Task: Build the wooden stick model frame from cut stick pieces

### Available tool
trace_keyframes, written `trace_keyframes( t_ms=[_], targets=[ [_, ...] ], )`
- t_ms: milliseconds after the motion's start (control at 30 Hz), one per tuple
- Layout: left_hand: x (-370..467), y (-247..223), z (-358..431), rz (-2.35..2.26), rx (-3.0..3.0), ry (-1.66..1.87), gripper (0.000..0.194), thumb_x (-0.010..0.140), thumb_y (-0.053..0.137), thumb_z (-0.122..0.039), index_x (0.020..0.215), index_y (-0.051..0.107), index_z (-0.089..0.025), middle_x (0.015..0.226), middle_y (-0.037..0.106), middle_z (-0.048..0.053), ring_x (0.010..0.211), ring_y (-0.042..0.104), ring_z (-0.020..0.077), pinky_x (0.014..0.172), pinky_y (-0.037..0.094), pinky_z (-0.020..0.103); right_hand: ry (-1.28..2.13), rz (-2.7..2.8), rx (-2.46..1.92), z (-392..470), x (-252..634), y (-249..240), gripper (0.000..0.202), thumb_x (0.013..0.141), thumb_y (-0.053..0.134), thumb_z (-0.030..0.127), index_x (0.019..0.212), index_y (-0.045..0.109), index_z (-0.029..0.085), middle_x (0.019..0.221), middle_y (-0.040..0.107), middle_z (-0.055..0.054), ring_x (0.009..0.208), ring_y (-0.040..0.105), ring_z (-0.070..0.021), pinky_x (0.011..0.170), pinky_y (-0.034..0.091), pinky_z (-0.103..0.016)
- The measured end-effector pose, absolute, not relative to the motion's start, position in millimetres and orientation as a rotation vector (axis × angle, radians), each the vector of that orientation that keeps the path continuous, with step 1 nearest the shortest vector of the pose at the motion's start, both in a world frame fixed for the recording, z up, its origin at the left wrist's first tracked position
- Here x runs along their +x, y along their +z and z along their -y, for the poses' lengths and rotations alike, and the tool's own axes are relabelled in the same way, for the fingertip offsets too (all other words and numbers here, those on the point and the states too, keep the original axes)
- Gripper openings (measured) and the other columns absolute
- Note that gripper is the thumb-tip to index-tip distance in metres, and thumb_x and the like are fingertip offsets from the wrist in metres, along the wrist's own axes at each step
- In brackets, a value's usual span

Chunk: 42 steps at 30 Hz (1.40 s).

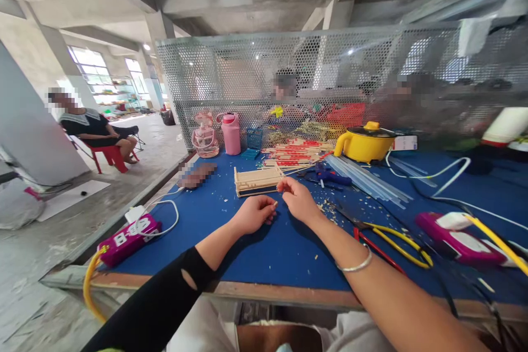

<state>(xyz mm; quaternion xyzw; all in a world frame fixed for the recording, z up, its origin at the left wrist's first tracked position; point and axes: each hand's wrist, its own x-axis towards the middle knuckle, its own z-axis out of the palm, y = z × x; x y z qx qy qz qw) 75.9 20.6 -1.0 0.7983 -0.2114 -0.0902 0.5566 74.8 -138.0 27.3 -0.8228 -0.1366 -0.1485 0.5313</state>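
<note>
While the L hand (252, 215) pinches a small pale bit (275, 204), the R hand (297, 199) hangs alongside, fingers curled; can't tell if it holds anything. Stick frame (256, 180) sits just beyond both, twd desk's (256, 264) far edge; yellow pot (366, 146) nr that edge.

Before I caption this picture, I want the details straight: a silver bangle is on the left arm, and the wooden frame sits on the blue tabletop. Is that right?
Not quite: the head view shows the silver bangle on the right arm, while the left arm wears a black sleeve. The wooden frame does sit on the blue tabletop.
</note>
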Motion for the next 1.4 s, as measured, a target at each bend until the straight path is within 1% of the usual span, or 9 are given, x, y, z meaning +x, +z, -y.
trace_keyframes(
  t_ms=[200,367,467,533,733,867,1167,1267,1400],
  targets=[
    [77.4,8.3,-35.5,0.556,2.137,0.081,0.028,0.078,0.059,-0.04,0.071,0.065,-0.014,0.053,0.055,-0.001,0.05,0.047,0.0115,0.05,0.036,0.023,-0.262,0.457,-2.201,140.5,75.8,18.2,0.011,0.073,0.057,0.027,0.066,0.059,0.019,0.055,0.056,0.003,0.052,0.047,-0.0118,0.051,0.032,-0.024],
    [80.4,14.4,-46.3,0.696,2.274,0.232,0.017,0.079,0.06,-0.028,0.072,0.07,-0.017,0.072,0.068,0.004,0.068,0.056,0.0158,0.064,0.038,0.025,-0.295,0.491,-2.357,142.4,77.8,12.5,0.024,0.079,0.058,0.032,0.059,0.057,0.018,0.052,0.055,0.002,0.049,0.044,-0.0111,0.049,0.028,-0.024],
    [81.7,14.0,-49.0,0.715,2.325,0.292,0.018,0.082,0.057,-0.026,0.078,0.072,-0.017,0.076,0.07,0.006,0.071,0.059,0.017,0.065,0.039,0.025,-0.341,0.563,-2.408,140.0,75.1,15.1,0.009,0.08,0.06,0.025,0.077,0.065,0.018,0.066,0.064,0.0,0.057,0.052,-0.0121,0.054,0.033,-0.023],
    [81.7,13.9,-49.9,0.721,2.346,0.32,0.019,0.083,0.057,-0.027,0.079,0.073,-0.017,0.075,0.071,0.006,0.069,0.059,0.0167,0.063,0.039,0.025,-0.358,0.645,-2.436,137.6,73.5,19.0,0.009,0.079,0.062,0.021,0.086,0.067,0.02,0.077,0.069,-0.001,0.066,0.058,-0.0132,0.061,0.037,-0.023],
    [80.3,17.5,-52.7,0.725,2.35,0.382,0.022,0.085,0.056,-0.029,0.084,0.073,-0.017,0.075,0.071,0.005,0.065,0.059,0.015,0.061,0.039,0.024,-0.473,0.776,-2.547,134.9,76.2,39.0,0.01,0.082,0.062,0.026,0.083,0.072,0.022,0.082,0.073,-0.002,0.082,0.063,-0.0173,0.075,0.036,-0.029],
    [82.7,18.4,-57.4,0.713,2.334,0.415,0.02,0.085,0.057,-0.03,0.085,0.073,-0.018,0.077,0.072,0.005,0.068,0.06,0.015,0.063,0.04,0.024,-0.51,0.899,-2.617,131.0,81.8,54.6,0.011,0.081,0.062,0.02,0.076,0.072,0.022,0.081,0.073,-0.002,0.087,0.06,-0.019,0.078,0.03,-0.032],
    [93.2,17.7,-66.5,0.57,2.304,0.489,0.018,0.081,0.061,-0.032,0.081,0.073,-0.019,0.072,0.072,0.003,0.062,0.06,0.0145,0.06,0.042,0.024,-0.546,1.009,-2.678,116.4,101.1,58.0,0.011,0.08,0.062,0.018,0.073,0.071,0.02,0.08,0.072,-0.003,0.086,0.058,-0.0192,0.08,0.027,-0.033],
    [98.1,20.9,-78.9,0.384,2.268,0.635,0.027,0.086,0.053,-0.032,0.101,0.068,-0.016,0.085,0.072,0.007,0.072,0.063,0.0177,0.069,0.046,0.028,-0.614,0.88,-2.681,117.1,103.9,46.3,0.013,0.082,0.06,0.019,0.076,0.07,0.018,0.083,0.072,-0.007,0.088,0.058,-0.0213,0.077,0.029,-0.033],
    [106.4,31.4,-95.6,0.336,2.249,0.765,0.05,0.083,0.052,-0.026,0.131,0.046,-0.015,0.112,0.066,0.01,0.103,0.058,0.0227,0.09,0.043,0.036,-0.667,0.729,-2.634,121.6,105.9,31.8,0.013,0.081,0.059,0.019,0.074,0.07,0.018,0.082,0.071,-0.007,0.084,0.059,-0.021,0.073,0.034,-0.031]
  ],
)
